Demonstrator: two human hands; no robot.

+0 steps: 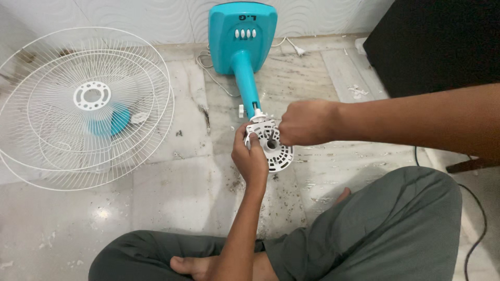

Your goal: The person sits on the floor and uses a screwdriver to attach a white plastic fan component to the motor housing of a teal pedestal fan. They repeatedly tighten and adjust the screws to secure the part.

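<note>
A turquoise fan stand lies on the floor, its base by the wall and its neck pointing toward me. At the neck's end sits a white round motor housing with vent slots. My left hand grips the housing's left side from below. My right hand is closed over its upper right edge. Whether the right hand holds a small tool or part is hidden by the fingers.
White wire fan guards are stacked at the left, with a turquoise blade part showing through them. A white power cord and plug lie by the wall. A black cabinet stands at the right. My crossed legs fill the foreground.
</note>
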